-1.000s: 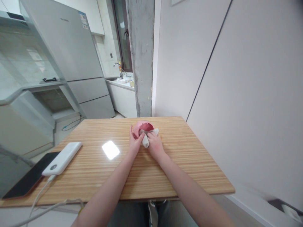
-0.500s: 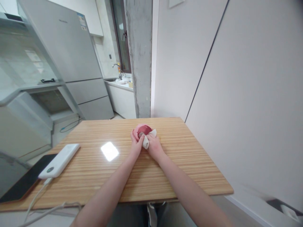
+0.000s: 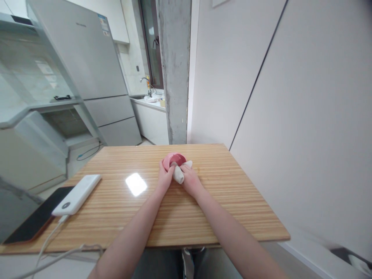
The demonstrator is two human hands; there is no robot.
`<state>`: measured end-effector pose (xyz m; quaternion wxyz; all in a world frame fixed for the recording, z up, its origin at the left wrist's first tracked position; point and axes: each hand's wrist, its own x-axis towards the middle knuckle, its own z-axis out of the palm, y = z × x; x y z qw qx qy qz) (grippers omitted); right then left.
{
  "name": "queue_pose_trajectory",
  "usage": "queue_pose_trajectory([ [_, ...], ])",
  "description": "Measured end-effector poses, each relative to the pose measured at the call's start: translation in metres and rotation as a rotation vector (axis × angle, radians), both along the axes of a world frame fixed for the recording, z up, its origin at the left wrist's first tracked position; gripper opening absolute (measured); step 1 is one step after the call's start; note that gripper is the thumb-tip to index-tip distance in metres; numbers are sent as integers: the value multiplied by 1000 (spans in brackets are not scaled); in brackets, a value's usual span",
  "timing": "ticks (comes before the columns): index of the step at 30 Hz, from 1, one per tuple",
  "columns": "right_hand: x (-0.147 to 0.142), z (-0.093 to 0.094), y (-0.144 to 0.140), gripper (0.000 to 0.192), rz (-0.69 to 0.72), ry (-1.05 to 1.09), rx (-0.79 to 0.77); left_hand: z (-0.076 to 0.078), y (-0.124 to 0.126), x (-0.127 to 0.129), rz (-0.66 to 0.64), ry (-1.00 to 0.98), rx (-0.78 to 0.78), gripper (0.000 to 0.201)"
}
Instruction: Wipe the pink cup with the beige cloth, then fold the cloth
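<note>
A small pink bowl (image 3: 167, 159) is tilted toward me near the far middle of the wooden table (image 3: 232, 201). My left hand (image 3: 165, 176) grips its left side, with the thumb at the near rim. A whitish cloth (image 3: 178, 175) is bunched at the bowl's mouth, one end hanging over the near side and another sticking out to the right. My right hand (image 3: 190, 179) is closed on the cloth and presses it against the bowl's inside. The fingertips of my right hand are partly hidden by the cloth.
At the table's left lie a white power bank (image 3: 78, 195) with a cable (image 3: 48, 239) plugged in and a flat black pad (image 3: 35, 217). Beyond the table stand a fridge (image 3: 84, 50), a concrete pillar (image 3: 176, 73) and a sink counter (image 3: 151, 120). A white wall (image 3: 305, 116) rises on the right.
The view has shifted slightly, so the surroundings sit a little further right. Both hands stay on the bowl and cloth, with only a very small shift of the bowl and cloth.
</note>
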<state>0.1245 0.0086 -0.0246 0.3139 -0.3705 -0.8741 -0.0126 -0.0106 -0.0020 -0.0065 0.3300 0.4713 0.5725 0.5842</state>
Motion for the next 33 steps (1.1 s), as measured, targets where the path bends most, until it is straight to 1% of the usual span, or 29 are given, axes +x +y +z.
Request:
queue_pose_trajectory([
  [2,3,2,1,18,32,-65,22,4,0,-9,-71,58,0,53],
  [4,5,4,0,19,26,-95,39,6,-1,-11,-114,72,19,62],
  [6,2,4,-2,21,-21,-58,32,7,-4,-4,-109,9,38,76],
  [7,0,4,-3,22,-51,-24,22,6,-5,1,-94,-31,51,79],
  [8,-2,3,-4,22,-74,10,11,5,-6,6,-75,-62,62,78],
  [10,-4,3,-5,21,-82,52,-3,4,-5,10,-25,-78,66,67],
  [12,-3,3,-4,18,-18,28,10,6,-3,5,10,-57,13,57],
  [14,2,5,-2,16,43,-23,31,9,-2,-4,-23,-44,-68,57],
  [16,6,7,-1,16,49,-60,32,12,-4,-7,-76,-33,-119,63],
  [17,7,7,-2,16,33,-62,23,12,-5,-6,-91,-33,-113,67],
  [19,6,5,-3,17,-26,-21,-4,9,-7,2,-80,-41,-50,73],
  [21,4,3,-5,16,-65,33,-25,6,-7,10,-50,-63,3,72],
  [23,2,1,-5,14,-52,60,-36,3,-5,9,-21,-71,-6,63],
  [26,2,1,-3,14,33,10,-41,4,1,-5,-10,-35,-58,51],
  [27,3,2,-2,14,39,-15,-39,6,2,-10,-21,-13,-66,52],
  [29,4,4,-3,13,14,-60,-33,7,2,-13,-54,-8,-97,61],
  [31,3,5,-7,13,-52,-63,-24,5,1,-7,-82,-87,-109,73],
  [33,1,6,-10,13,-109,-33,-14,0,0,4,-104,-210,-71,73],
])
